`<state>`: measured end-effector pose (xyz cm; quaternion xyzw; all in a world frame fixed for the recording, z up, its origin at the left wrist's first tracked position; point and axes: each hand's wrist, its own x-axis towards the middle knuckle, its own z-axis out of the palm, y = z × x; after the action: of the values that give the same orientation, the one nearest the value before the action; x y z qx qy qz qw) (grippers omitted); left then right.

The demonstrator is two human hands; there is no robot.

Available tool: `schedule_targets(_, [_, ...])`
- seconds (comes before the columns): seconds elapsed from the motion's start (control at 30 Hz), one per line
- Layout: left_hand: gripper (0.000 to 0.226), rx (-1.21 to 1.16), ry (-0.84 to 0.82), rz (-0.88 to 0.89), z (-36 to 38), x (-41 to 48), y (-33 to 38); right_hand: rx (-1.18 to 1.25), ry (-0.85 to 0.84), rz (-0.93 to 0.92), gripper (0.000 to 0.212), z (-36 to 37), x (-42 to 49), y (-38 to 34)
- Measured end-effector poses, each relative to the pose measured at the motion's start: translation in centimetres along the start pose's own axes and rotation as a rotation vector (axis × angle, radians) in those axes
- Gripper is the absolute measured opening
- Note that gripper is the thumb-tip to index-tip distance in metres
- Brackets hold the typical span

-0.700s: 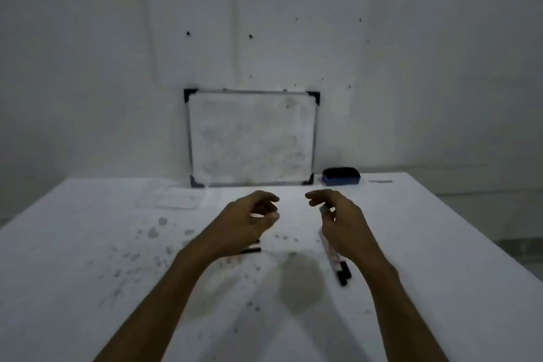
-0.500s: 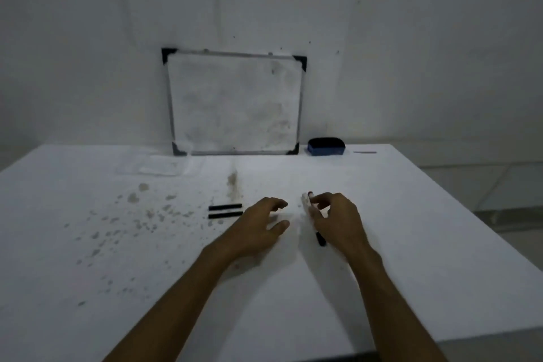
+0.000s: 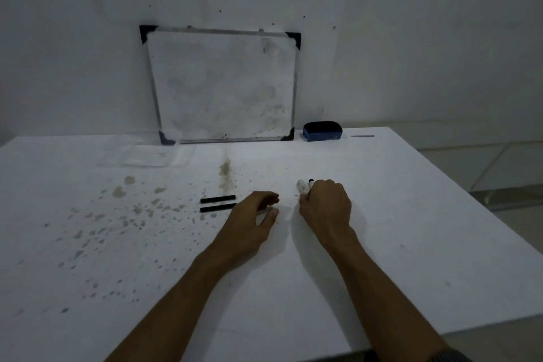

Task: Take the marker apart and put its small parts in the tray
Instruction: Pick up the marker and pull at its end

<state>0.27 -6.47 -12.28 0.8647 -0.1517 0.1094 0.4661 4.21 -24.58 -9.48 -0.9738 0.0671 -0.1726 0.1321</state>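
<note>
My right hand rests on the white table with its fingers closed over two markers; only their far ends, one white and one black, stick out beyond the knuckles. My left hand lies just to the left of it, fingers curled and apart, holding nothing. Two short black sticks lie side by side to the left of my left hand. A clear plastic tray sits at the far left of the table, well away from both hands.
A small whiteboard leans on the wall at the table's back edge. A blue eraser and a thin grey stick lie to its right. Brownish stains dot the table's left half. The table's right edge drops off nearby.
Both hands came down from mid-air onto the table. The right hand has closed over the markers. The view has tilted up, so the two black sticks now show.
</note>
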Motion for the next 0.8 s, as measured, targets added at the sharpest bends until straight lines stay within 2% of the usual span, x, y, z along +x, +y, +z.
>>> schedule_targets(0.07, [0.033, -0.099, 0.047, -0.031, -0.8, 0.2, 0.7, 0.039, -0.005, 0.002, 0.030, -0.8, -0.2, -0.6])
schedule_targets(0.13, [0.032, -0.159, 0.137, -0.059, -2.0, 0.7, 1.6, 0.214, -0.025, -0.026, 0.029, -2.1, -0.5, -1.5])
schedule_targets(0.23, [0.041, -0.161, 0.255, -0.141, -5.0, 1.9, 2.7, 0.465, -0.152, -0.154, 0.033, -4.1, -1.0, -3.9])
schedule_targets(0.37, [0.025, -0.169, 0.233, -0.077, -9.4, 2.8, 2.2, 0.569, -0.293, -0.301, 0.037, -4.2, -0.8, -6.9])
schedule_targets(0.47, [0.019, -0.234, 0.196, -0.110, -11.7, 3.7, 0.4, 0.668, -0.388, -0.360, 0.030, -3.6, 0.2, -8.7])
schedule_targets(0.53, [0.019, -0.360, 0.238, -0.163, -12.4, 3.9, -1.1, 0.876, -0.436, -0.286, 0.024, -3.2, 1.0, -9.1])
schedule_targets(0.67, [0.022, -0.607, 0.370, -0.273, -11.6, 3.3, -4.3, 1.417, -0.581, 0.027, 0.031, -0.6, 1.7, -9.2])
schedule_targets(0.73, [0.024, -0.632, 0.369, -0.290, -10.6, 3.4, -5.0, 1.539, -0.569, 0.122, 0.034, 1.4, 1.4, -10.2])
schedule_targets(0.8, [0.023, -0.597, 0.366, -0.289, -9.7, 3.6, -5.2, 1.563, -0.518, 0.188, 0.036, 2.8, 1.2, -11.0])
